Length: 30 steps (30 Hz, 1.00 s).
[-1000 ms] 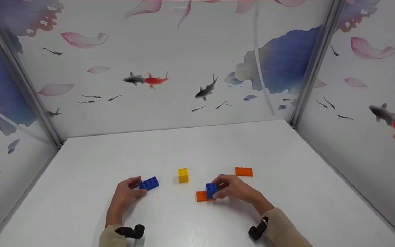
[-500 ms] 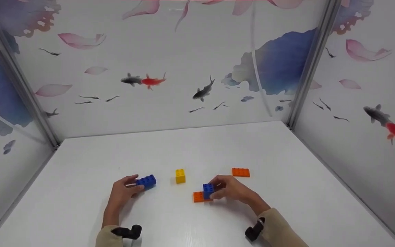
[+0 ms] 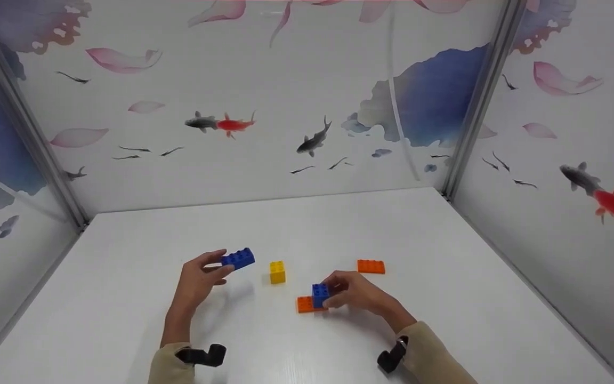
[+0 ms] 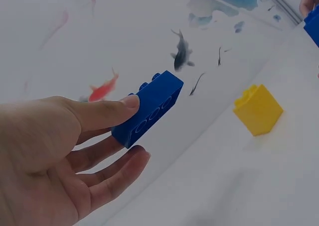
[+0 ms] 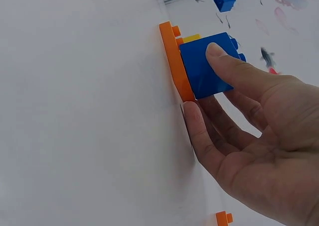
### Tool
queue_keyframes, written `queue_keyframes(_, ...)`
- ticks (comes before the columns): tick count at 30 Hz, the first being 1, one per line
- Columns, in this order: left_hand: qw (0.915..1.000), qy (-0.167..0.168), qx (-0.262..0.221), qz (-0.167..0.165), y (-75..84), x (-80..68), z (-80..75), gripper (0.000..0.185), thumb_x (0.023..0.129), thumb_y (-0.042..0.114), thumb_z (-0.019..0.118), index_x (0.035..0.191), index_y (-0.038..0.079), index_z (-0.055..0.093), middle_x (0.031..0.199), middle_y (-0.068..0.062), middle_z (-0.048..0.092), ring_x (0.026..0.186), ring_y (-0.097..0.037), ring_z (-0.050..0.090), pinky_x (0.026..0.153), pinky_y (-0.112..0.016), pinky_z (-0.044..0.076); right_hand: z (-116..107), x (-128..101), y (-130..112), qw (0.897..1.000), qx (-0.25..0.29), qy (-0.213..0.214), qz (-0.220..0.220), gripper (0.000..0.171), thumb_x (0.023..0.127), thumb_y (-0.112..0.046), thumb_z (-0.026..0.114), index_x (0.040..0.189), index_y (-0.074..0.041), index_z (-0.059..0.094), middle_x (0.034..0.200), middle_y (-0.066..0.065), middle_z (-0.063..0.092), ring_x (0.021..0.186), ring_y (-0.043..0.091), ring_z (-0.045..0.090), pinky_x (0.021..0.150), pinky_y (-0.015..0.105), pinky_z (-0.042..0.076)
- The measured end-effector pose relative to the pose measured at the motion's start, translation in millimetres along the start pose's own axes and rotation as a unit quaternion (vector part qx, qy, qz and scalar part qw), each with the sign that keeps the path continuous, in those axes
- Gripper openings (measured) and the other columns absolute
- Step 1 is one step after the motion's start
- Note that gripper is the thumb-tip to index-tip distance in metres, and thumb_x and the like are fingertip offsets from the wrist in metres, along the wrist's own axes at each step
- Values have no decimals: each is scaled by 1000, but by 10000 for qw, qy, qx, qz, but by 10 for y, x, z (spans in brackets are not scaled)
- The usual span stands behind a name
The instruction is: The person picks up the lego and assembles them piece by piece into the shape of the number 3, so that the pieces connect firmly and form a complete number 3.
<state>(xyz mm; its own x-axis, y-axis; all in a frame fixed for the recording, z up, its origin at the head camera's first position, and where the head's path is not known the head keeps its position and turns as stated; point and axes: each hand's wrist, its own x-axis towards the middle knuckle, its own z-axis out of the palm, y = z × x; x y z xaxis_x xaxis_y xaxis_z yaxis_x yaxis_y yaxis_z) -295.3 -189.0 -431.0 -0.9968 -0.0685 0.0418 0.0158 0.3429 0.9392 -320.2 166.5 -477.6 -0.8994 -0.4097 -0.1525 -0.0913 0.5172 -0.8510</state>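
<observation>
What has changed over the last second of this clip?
The left hand, already pinching the long blue brick, has lifted it off the table. The right hand still holds the blue block on the orange plate. The yellow block and far orange brick stayed put.

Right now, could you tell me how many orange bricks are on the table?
2. One flat orange brick lies under the blue block that the right hand holds; the other orange brick lies alone, just beyond that hand. None seems hidden.
</observation>
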Motion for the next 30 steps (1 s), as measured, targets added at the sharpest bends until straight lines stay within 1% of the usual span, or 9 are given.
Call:
queue_keyframes(6,9984,-307,-469,121,137,-39,198,47,94,17,71,138,8,60,139,-20,59,114,-34,69,91,-36,60,18,20,6,10000,79,-37,-10,36,84,-27,82,116,-20,69,122,5,66,109,22,61,100,42,56)
queue_keyframes(10,9958,-500,-756,135,175,-58,320,45,92,19,73,134,8,64,136,-19,61,106,-31,72,90,-37,61,10,10,-6,9999,98,-41,-16,35,84,-25,82,116,-19,69,121,6,66,108,22,61,99,41,56)
queue_keyframes(13,9939,-554,-933,197,189,-50,411,42,92,21,73,132,7,66,135,-18,62,102,-28,73,88,-36,61,-2,3,-9,9999,77,-16,-74,34,84,-23,81,116,-19,69,120,5,67,107,21,61,98,41,57)
queue_keyframes(15,9924,-584,-1058,224,198,-44,462,41,92,20,73,130,6,66,135,-18,62,102,-28,73,87,-36,61,-6,3,-2,9999,45,-7,-109,34,85,-24,81,116,-19,69,119,5,67,106,21,62,98,41,57)
queue_keyframes(20,9889,-753,-1272,153,189,-39,545,43,92,19,74,131,4,65,133,-19,61,106,-34,72,89,-36,61,0,4,5,10000,83,-17,-5,34,84,-24,81,115,-20,69,117,4,68,105,21,62,97,39,57)
queue_keyframes(22,9881,-815,-1297,120,172,-36,571,45,91,20,74,132,4,64,133,-20,61,106,-34,71,89,-34,61,2,6,5,9999,124,-16,29,33,84,-24,82,114,-20,69,117,3,68,105,21,61,96,39,57)
queue_keyframes(26,9881,-885,-1258,94,150,-32,631,46,90,22,76,131,4,64,133,-21,61,105,-27,72,89,-31,60,-3,7,19,9999,150,-33,-19,32,84,-24,81,114,-20,69,116,3,68,104,21,61,95,38,58)
queue_keyframes(30,9870,-1013,-1240,91,157,-44,684,48,90,20,75,132,2,63,135,-21,60,105,-28,73,89,-31,60,-10,5,12,9998,154,-92,-116,33,85,-24,80,115,-20,69,116,4,68,102,21,62,94,38,58)
